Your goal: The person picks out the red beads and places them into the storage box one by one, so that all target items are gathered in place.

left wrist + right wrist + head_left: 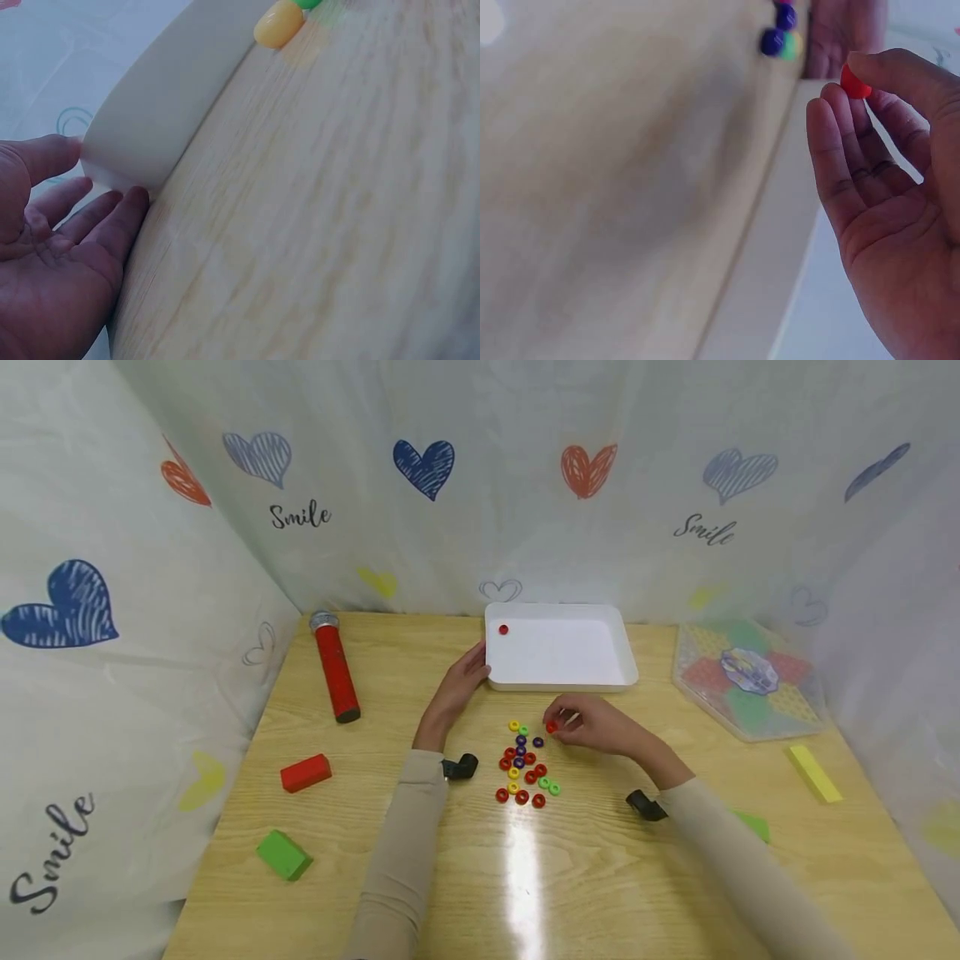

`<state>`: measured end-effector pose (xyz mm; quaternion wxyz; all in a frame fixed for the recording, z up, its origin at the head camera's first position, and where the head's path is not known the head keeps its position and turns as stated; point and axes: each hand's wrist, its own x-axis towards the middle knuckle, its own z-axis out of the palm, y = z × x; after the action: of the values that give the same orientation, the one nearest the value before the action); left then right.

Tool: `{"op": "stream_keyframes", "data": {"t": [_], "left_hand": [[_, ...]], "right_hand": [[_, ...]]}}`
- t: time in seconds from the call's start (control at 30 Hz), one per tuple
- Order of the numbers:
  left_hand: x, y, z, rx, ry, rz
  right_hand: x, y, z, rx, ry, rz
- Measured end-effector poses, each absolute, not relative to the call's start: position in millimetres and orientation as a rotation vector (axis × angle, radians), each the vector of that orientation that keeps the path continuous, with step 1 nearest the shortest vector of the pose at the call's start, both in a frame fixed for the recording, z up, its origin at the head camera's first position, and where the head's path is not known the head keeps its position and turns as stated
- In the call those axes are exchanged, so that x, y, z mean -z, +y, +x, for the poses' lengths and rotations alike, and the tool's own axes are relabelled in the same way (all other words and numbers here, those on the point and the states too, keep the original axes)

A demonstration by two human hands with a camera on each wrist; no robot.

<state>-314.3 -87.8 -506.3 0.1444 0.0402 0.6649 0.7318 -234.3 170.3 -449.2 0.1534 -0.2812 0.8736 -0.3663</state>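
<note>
My right hand [592, 723] pinches a red ring-shaped bead [855, 82] between thumb and fingertips, just in front of a white tray [562, 687]. A single red bead [503, 629] lies inside the tray near its left back corner. My left hand [459, 687] touches the tray's left side; in the left wrist view its fingers [112, 217] reach against the tray's end wall, with the thumb at the rim. Between the hands, on the table, lie loose ring beads in red, yellow, purple [521, 751] and green.
A red microphone-like cylinder [337, 668], a red block [306, 773] and a green block [284, 855] lie on the table's left. To the right are a clear hexagonal case [705, 685], a yellow block [814, 774] and a green block [753, 825] partly behind the sleeve. Patterned cloth hangs behind.
</note>
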Motion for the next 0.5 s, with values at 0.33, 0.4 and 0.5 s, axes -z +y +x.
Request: {"op": "stream_keyframes", "data": {"t": [0.33, 0.4, 0.5], "left_hand": [[503.6, -88.0, -313.4, -2.157, 1.875, 0.111], [503.9, -87.4, -312.9, -2.155, 1.874, 0.1], [504.0, -87.1, -312.4, -2.141, 1.88, 0.083]], "right_hand": [[415.8, 175.6, -282.2, 1.135, 2.555, -0.764], [419.5, 177.6, -291.9, 1.125, 2.572, -0.759], [417.4, 175.5, -301.8, 1.113, 2.582, -0.735]]}}
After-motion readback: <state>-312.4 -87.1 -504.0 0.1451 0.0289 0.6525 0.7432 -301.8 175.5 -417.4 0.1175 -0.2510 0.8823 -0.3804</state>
